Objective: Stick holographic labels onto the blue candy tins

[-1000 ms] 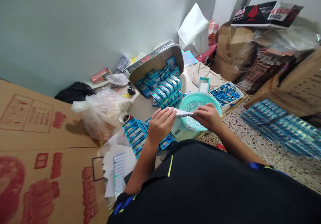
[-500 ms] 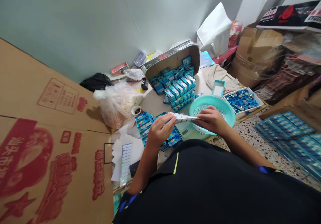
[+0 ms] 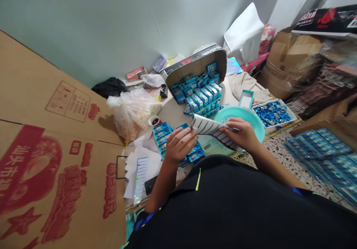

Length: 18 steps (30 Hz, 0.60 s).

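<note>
Both hands hold a white sheet with dark stripes (image 3: 213, 129) in front of my chest. My left hand (image 3: 180, 144) pinches its left corner. My right hand (image 3: 242, 133) grips its right side, fingers closed over it. The sheet tilts so its striped face shows. Behind it stands a teal bowl (image 3: 255, 119) with small white beads. Under my left hand lie small blue boxes (image 3: 164, 132).
A cardboard tray of blue boxes (image 3: 200, 89) leans at the back. A white tray of blue caps (image 3: 272, 113) sits right of the bowl. A plastic bag (image 3: 132, 111), a small cup (image 3: 153, 120), large cartons (image 3: 55, 145) at left, and blue packs (image 3: 320, 145) on the floor at right.
The sheet has swung from edge-on to its striped face showing, lifted by both hands. The camera turned slightly left, so things shifted right.
</note>
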Each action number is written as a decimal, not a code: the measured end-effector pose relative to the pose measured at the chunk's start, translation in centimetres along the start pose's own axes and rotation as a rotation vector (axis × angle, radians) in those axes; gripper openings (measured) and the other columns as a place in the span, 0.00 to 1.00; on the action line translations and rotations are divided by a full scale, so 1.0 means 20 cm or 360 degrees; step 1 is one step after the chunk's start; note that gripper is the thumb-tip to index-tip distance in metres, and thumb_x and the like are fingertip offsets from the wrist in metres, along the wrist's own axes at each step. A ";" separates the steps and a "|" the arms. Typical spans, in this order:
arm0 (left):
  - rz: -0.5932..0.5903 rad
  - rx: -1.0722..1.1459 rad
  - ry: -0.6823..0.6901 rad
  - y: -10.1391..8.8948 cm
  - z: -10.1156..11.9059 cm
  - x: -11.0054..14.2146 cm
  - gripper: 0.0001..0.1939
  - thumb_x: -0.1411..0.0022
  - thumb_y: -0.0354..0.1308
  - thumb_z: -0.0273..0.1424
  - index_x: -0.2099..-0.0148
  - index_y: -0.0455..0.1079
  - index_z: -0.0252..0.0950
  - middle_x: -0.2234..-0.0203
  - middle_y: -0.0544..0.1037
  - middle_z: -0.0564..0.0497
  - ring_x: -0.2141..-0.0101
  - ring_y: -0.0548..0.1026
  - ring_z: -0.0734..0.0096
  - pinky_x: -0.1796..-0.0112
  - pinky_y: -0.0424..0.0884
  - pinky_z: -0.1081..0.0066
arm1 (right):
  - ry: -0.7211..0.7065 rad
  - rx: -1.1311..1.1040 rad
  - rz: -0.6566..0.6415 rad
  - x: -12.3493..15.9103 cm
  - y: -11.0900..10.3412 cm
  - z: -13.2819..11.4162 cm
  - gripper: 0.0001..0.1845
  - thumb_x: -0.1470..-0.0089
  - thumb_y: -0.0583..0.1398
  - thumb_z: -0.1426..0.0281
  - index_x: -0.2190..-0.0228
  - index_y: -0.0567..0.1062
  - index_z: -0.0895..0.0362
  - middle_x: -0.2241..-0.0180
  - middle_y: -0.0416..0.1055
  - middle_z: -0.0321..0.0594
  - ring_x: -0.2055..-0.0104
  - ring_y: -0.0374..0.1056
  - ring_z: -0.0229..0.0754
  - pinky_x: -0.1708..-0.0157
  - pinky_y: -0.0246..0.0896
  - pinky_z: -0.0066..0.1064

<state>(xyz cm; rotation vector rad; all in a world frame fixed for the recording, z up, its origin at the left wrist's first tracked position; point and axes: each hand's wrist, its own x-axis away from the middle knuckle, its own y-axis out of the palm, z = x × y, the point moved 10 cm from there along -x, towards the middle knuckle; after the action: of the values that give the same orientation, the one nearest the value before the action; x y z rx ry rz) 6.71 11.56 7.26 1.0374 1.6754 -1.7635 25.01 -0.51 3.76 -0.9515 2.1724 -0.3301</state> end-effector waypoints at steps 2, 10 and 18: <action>-0.0068 0.0244 -0.0149 0.04 -0.03 0.04 0.04 0.36 0.65 0.27 0.60 0.76 0.43 0.62 0.83 0.56 0.60 0.82 0.68 0.53 0.80 0.62 | 0.0191 -0.0096 0.0068 0.01 -0.03 0.10 0.20 0.35 0.62 0.53 0.70 0.81 0.55 0.73 0.71 0.39 0.71 0.65 0.43 0.70 0.57 0.34; 0.0662 0.0845 -0.1636 -0.05 -0.38 0.38 0.12 0.41 0.68 0.37 0.66 0.71 0.36 0.71 0.80 0.52 0.68 0.81 0.69 0.64 0.79 0.67 | 0.1191 0.0296 0.0307 0.40 -0.25 0.86 0.26 0.38 0.56 0.50 0.66 0.79 0.61 0.71 0.72 0.43 0.70 0.67 0.47 0.70 0.62 0.33; 0.0562 0.1159 -0.2583 0.03 -0.55 0.68 0.24 0.60 0.77 0.43 0.68 0.71 0.33 0.75 0.77 0.54 0.74 0.76 0.75 0.67 0.75 0.73 | 0.0574 0.0508 -0.0159 0.15 0.32 0.66 0.23 0.36 0.56 0.62 0.47 0.75 0.65 0.48 0.68 0.61 0.44 0.64 0.61 0.42 0.58 0.52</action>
<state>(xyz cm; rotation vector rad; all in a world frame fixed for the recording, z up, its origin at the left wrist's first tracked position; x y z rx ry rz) 1.18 24.32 -3.36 -0.1157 -0.1355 -1.9367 29.55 2.36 -10.10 -0.8689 2.2967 -0.9290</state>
